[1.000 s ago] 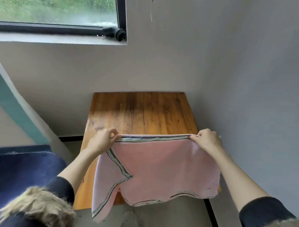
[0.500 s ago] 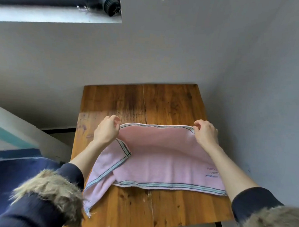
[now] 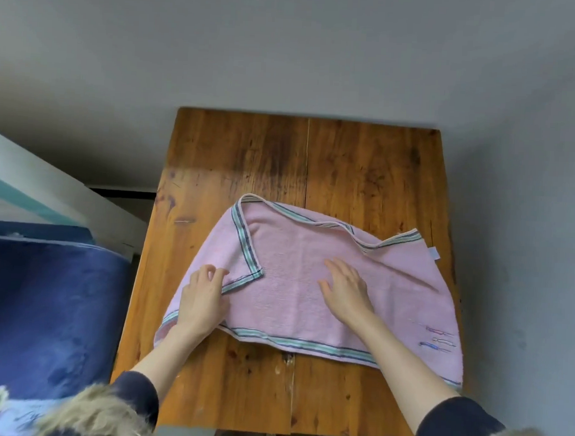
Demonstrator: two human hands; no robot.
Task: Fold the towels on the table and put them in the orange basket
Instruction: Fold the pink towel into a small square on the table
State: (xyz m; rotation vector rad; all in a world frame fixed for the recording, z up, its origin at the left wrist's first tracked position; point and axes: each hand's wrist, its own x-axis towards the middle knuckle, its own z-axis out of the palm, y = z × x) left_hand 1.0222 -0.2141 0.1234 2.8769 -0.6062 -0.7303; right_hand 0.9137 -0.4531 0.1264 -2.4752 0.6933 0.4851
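One pink towel [image 3: 309, 284] now lies flat across the near half of the wooden table [image 3: 301, 165], where a second ago it hung in the air, held taut by its top edge between two hands; the spreading step looks done and the folding can begin. At far left, off the table, sits a dark blue cushion or bedding [image 3: 45, 306] beside a white and teal panel [image 3: 34, 187]. At the towel's left end, near the table's left edge, a striped corner is turned over onto the cloth, and the left hand [image 3: 203, 303] rests on it with thumb and forefinger loosely curled, apparently plucking at that flap; a firm pinch cannot be confirmed. Mid-towel, the right hand [image 3: 345, 293] is spread flat, palm down, smoothing the pile. Farther right, the top edge is rumpled and doubled back, and the towel's right end reaches close to the table's right edge, its near corner drooping over. The table's far half is bare wood, leaving room to work. The orange basket is not in view.
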